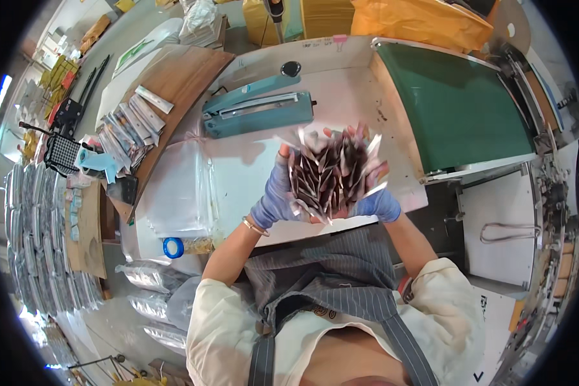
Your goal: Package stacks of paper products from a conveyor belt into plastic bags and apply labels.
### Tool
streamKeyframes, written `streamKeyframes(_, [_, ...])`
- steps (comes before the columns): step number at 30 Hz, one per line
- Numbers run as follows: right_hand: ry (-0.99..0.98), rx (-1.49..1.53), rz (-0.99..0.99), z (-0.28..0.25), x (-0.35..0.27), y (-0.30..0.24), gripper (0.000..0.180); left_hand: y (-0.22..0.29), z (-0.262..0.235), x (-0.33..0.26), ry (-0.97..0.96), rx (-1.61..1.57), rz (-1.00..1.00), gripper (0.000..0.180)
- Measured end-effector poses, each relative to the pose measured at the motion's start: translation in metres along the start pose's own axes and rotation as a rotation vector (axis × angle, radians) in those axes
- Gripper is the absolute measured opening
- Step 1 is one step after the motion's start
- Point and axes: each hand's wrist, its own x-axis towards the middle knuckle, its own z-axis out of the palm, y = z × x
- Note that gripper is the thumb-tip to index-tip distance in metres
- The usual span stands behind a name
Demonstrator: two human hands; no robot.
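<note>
A thick bunch of small, dark, shiny-edged flat packets [331, 174] is gathered between my two hands above the white table [251, 177]. My left hand [278, 192], in a bluish-purple glove with bare fingertips, closes on the left side of the bunch. On the other side my right hand [376, 201], gloved the same way, grips it too. The packets stand on edge, fanned and blurred at the rim by motion. Most of my fingers are behind them. Beyond the bunch rests a teal bar heat sealer [260, 116] with a raised arm.
Clear plastic bags [180, 193] lie stacked left of my hands, near a blue tape roll [173, 248]. A wooden board [174, 83] carries several slim packets [135, 122]. A green conveyor belt [457, 106] borders the table's right. Large yellow bags [418, 26] stand behind.
</note>
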Motion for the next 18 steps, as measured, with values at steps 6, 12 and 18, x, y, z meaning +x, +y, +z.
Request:
streamKeyframes(6, [0.106, 0.548, 0.409, 0.012, 0.025, -0.013, 0.108, 0.002, -0.025, 0.005, 0.212, 0.437, 0.22, 0.133])
streamKeyframes(12, [0.108, -0.051, 0.021, 0.064, 0.047, -0.05, 0.09, 0.009, 0.006, -0.029, 0.208, 0.745, 0.565, 0.114])
streamKeyframes(18, [-0.371, 0.413, 0.771, 0.062, 0.041, 0.034, 0.064, -0.053, -0.027, -0.101, 0.494, 0.111, 0.033, 0.063])
